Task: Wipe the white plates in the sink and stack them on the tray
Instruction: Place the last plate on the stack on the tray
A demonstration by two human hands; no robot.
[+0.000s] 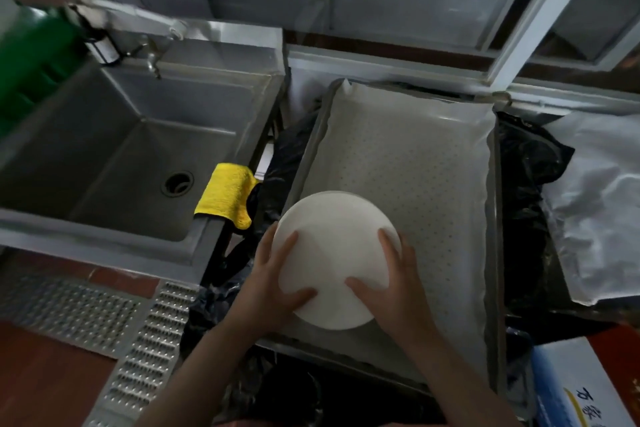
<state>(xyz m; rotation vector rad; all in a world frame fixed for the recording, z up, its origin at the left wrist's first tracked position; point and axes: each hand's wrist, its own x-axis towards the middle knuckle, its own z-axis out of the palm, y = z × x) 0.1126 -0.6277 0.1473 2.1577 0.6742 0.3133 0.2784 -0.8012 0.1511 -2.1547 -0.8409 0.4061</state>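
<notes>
A stack of white plates sits at the near left corner of the metal tray, which is lined with a white perforated sheet. My left hand grips the stack's left edge, thumb and a finger lying on the top plate. My right hand grips its right edge the same way. The steel sink on the left holds no plates that I can see. A yellow cloth hangs over the sink's right rim.
A tap juts from the sink's back wall. Black plastic bags surround the tray. A green bin stands at the far left. A blue and white box sits at the lower right. Metal grating covers the floor.
</notes>
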